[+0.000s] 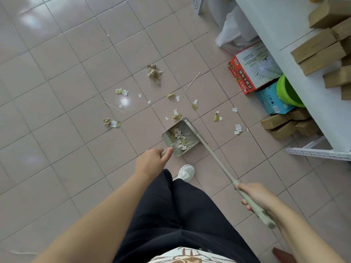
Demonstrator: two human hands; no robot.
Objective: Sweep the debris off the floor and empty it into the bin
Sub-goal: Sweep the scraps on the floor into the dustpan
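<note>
Debris [154, 73] of torn white paper, yellowish crumpled bits and thin sticks lies scattered on the pinkish tiled floor [66, 92] from nine to two o'clock of a beige plastic dustpan [187, 128], which holds more scraps. At seven o'clock of the pan the left hand [152, 162] has its grip curled round the pan's handle, and at four o'clock the right hand [254, 196] has its grip wrapped round a long beige broom stick [214, 156] whose lower end meets the pan's right edge. At two o'clock stand a red-and-white carton [250, 71] and a green bucket [284, 90].
</note>
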